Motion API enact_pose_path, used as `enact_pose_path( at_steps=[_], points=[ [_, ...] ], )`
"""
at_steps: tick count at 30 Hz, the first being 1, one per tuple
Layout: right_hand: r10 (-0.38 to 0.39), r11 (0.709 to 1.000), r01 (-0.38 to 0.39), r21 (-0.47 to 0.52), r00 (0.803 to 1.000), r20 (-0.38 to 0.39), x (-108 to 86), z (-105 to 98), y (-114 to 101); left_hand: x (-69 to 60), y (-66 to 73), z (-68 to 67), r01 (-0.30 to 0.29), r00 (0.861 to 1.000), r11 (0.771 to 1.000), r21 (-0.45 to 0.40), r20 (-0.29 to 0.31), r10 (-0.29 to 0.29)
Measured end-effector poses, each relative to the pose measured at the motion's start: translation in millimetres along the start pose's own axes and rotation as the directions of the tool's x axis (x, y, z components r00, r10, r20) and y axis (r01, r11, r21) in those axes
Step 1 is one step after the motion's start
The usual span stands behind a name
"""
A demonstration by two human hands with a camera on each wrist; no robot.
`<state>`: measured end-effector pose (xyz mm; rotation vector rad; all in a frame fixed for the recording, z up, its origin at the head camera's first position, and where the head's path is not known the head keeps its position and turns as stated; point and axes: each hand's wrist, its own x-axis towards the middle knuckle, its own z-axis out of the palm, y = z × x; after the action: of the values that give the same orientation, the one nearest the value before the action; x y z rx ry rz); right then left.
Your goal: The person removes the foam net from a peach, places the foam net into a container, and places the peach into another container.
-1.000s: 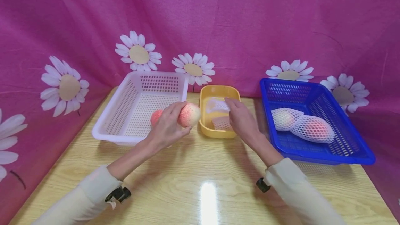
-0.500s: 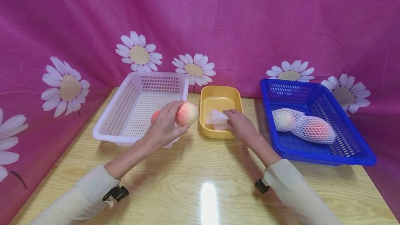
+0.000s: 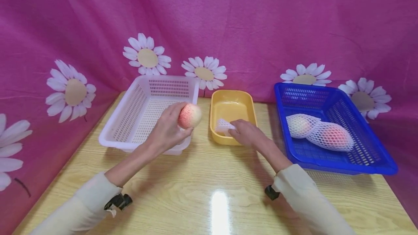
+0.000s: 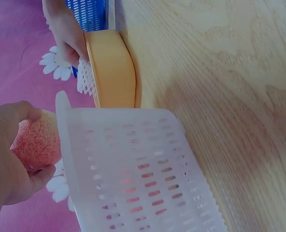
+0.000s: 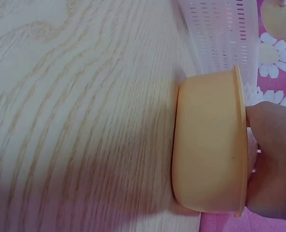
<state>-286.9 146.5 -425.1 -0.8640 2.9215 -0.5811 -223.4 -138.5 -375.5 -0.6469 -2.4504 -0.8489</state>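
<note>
My left hand (image 3: 167, 128) grips a pink-and-cream peach (image 3: 190, 116) above the right rim of the white basket (image 3: 112, 139). Thumb and fingers curl round the peach in the left wrist view too. Something reddish (image 4: 152, 193) shows through that basket's slots; in the head view my hand covers that spot. At the near end of the yellow tray (image 3: 232, 110), my right hand (image 3: 249, 133) pinches a white foam fruit net (image 3: 223, 125). Part of the net is hidden by the fingers, and in the right wrist view the tray's wall hides most of it.
At the right stands a blue basket (image 3: 326, 164) with two peaches in foam nets, one pale (image 3: 302, 126) and one redder (image 3: 331, 136). All containers stand on a wooden table (image 3: 189, 195). A pink flowered cloth (image 3: 254, 28) hangs behind.
My right hand has moved nearer within the yellow tray, gathering the foam netting to its near end and lifting it. My left hand has shifted slightly left and turned with the peach.
</note>
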Motion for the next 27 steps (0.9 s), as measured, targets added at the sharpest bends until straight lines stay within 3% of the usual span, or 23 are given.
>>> enact_pose_path(
  at_steps=[10, 16, 23, 27],
  points=[
    [0.063, 0.995, -0.069, 0.071, 0.995, 0.077, 4.1, -1, -4, -1.1, -12.3, -12.6, 0.046, 0.999, 0.999, -0.002, -0.017, -0.046],
    [0.140, 0.985, -0.149, 0.087, 0.985, 0.098, 6.8, -1, -5, 0.1, -17.6, -19.0, 0.083, 0.996, 0.997, 0.006, -0.034, -0.082],
    [0.067, 0.996, -0.069, 0.061, 0.997, 0.038, 10.2, 2, -1, 0.4, -21.3, -24.9, 0.116, 0.993, 0.993, 0.013, -0.035, -0.116],
    [0.064, 0.996, -0.063, 0.056, 0.998, -0.020, 12.9, 4, 3, 0.5, -23.8, -26.5, 0.126, 0.991, 0.992, 0.021, -0.040, -0.125]
  ],
)
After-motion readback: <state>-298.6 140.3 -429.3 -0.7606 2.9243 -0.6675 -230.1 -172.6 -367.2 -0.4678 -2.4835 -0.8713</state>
